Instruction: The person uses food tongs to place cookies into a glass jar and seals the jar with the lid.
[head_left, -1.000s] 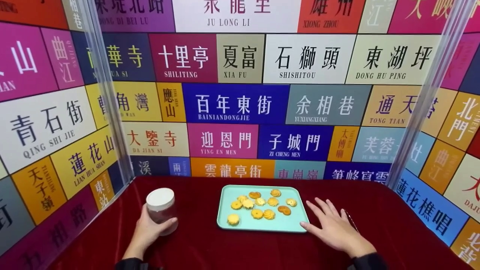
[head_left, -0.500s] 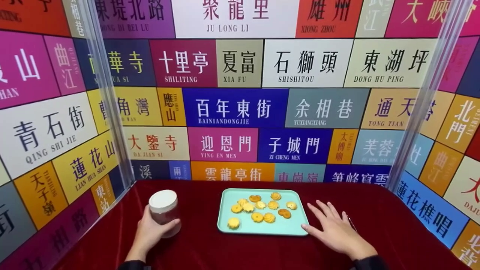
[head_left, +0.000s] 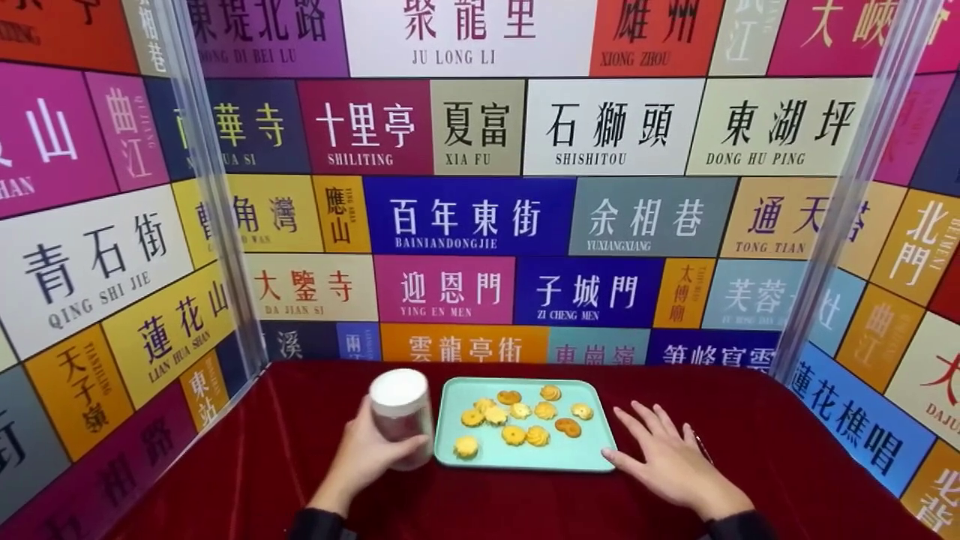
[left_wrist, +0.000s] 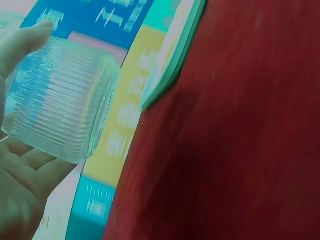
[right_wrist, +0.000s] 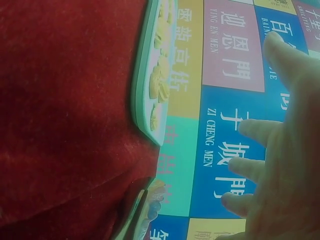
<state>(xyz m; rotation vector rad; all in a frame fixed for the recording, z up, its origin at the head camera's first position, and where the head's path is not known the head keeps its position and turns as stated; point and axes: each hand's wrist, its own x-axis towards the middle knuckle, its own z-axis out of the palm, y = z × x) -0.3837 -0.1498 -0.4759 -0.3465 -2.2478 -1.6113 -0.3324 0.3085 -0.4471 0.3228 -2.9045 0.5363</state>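
My left hand (head_left: 364,454) grips a clear, ribbed jar (left_wrist: 65,100) around its side, thumb across the front. A white lid (head_left: 399,388) tops the jar, which leans slightly beside the tray's left edge. The left wrist view shows the jar's base off the tablecloth. A mint-green tray (head_left: 540,459) lies in the middle, bearing several cookies (head_left: 537,436), some swirled and two pretzel-shaped. To the right of the tray, my right hand (head_left: 667,459) has its fingers spread and holds nothing. Its thumb tip is close to the tray's right edge; whether they touch I cannot tell.
Dark red cloth (head_left: 480,506) covers the table. Just beyond my right hand lies a slim, shiny item (right_wrist: 142,210), mostly hidden in the head view. Walls of colourful sign panels (head_left: 472,214) enclose the table at the back and sides, with clear strips at the corners.
My left hand has carried the jar rightward, from the left part of the table to beside the tray. The right hand, tray and cookies have stayed in place.
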